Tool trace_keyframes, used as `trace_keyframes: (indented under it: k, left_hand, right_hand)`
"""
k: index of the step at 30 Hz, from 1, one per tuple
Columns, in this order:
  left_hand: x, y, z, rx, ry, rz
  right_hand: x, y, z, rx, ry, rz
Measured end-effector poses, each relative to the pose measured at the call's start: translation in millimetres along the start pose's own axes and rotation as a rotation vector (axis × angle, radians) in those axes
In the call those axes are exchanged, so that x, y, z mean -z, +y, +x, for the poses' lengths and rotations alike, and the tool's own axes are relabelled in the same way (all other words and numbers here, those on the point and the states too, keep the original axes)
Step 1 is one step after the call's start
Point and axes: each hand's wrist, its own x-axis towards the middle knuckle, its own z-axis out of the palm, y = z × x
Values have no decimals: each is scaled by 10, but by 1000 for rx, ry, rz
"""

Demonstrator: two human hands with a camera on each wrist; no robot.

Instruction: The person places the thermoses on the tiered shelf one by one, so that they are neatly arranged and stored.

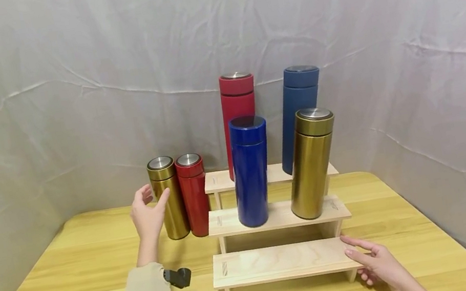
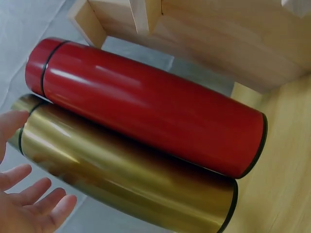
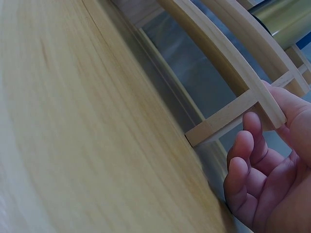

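Note:
My left hand [image 1: 148, 218] is spread beside a gold thermos bottle [image 1: 174, 208], thumb and fingers apart, near its upper part. In the left wrist view a fingertip overlaps the cap end of the gold bottle; whether it touches I cannot tell. A red thermos bottle [image 2: 146, 104] stands upright directly right of the gold one, on the table. At the right end of the bottom step of a three-step wooden stand [image 1: 281, 261], my right hand [image 1: 381, 265] grips the board. The right wrist view has the thumb over the board and curled fingers [image 3: 238, 170] below, by the leg.
The middle step carries a shiny blue bottle [image 1: 251, 173] and a second gold bottle [image 1: 314, 167]. Behind them a tall red bottle [image 1: 238, 100] and a matte blue bottle [image 1: 300, 102] stand on the top step. Grey cloth [image 1: 103, 43] hangs around the wooden table [image 1: 74, 277].

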Motion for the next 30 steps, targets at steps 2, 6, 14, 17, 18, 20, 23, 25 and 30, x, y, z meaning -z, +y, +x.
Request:
trace_keyframes:
  k: [2,6,14,17,18,20,23,25,30]
  left_hand:
    - [2,-27,20,22,-31,6]
    - [6,-45,54,59,-93,3]
    - [-26,-86,120,108,-145,-29]
    - [-44,-91,134,124,-156,-51]
    - [-49,-89,137,125,-158,-57]
    - [-62,-92,145,121,-159,-67]
    - [-77,-94,159,101,-159,-73]
    - [-83,-95,171,90,-161,-69]
    - [-90,-103,199,72,-164,-39]
  right_hand:
    - [-5,2,-2,-1,7,-3]
    - [-4,5,0,3,14,-9]
    - [-3,15,3,-3,17,-3]
    - [-1,15,5,-2,14,-3]
    - [0,14,5,-3,13,-3]
    - [2,12,6,-3,11,-5]
    - [-1,8,5,-9,15,-7]
    - [-1,7,6,-11,16,-6]
    - [-5,12,6,-9,18,-5]
